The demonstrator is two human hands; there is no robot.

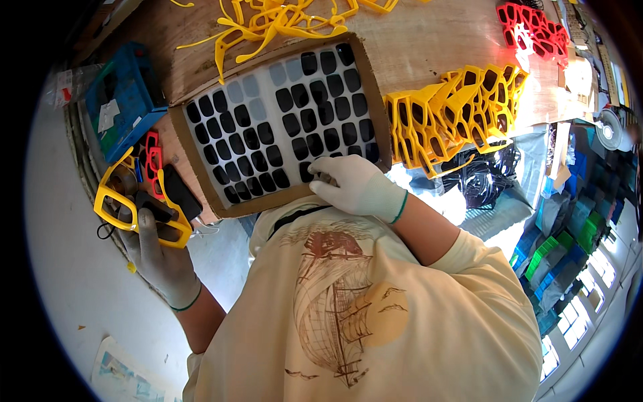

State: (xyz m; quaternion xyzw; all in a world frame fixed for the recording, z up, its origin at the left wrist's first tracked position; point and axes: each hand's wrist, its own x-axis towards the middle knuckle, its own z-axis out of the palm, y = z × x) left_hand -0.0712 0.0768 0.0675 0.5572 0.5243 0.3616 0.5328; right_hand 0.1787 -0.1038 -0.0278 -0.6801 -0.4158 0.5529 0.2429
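Observation:
A pair of yellow sunglasses frames [106, 201] is in my gloved left hand [155, 262], off the left side of the box. My thumb presses near the bridge; the left opening looks unfilled, and a dark piece shows beside the thumb. Over the near edge of a shallow cardboard box [268, 202] is my gloved right hand [355, 187]. Its fingers curl down and close on a dark lens [306, 172], partly hidden by the fingertips. Rows of dark lenses [251, 139] lie on white backing in the box, with several pale empty spots at the far side.
Yellow frames lie piled [274, 27] beyond the box, and dark-lensed yellow sunglasses [455, 114] are stacked to its right. Red sunglasses [532, 33] sit far right. A blue bin [127, 100], a tape roll [122, 179] and a black flat object [181, 191] are at left.

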